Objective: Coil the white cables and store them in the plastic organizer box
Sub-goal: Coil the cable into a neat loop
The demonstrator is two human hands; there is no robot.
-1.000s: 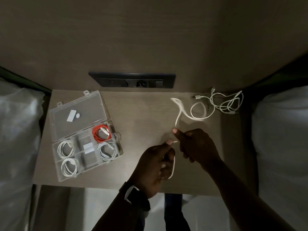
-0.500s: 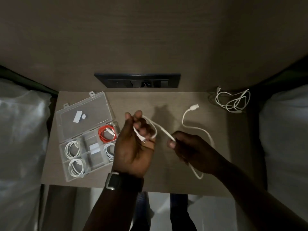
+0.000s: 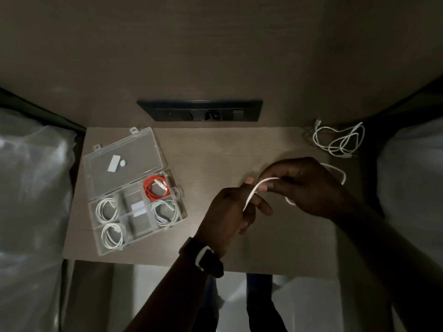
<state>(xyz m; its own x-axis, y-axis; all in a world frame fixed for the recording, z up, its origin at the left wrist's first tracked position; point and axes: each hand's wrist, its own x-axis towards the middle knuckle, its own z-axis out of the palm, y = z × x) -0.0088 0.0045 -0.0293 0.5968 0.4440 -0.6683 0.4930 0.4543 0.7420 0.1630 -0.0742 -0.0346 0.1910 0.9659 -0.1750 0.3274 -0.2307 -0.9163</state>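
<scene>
While my left hand (image 3: 230,209) pinches one end of the white cable (image 3: 257,188) right of the organizer box (image 3: 134,190), my right hand (image 3: 304,185) grips the run close beside it, probably to form a loop. My right hand hides the cable's middle; its connectors I cannot see.
</scene>
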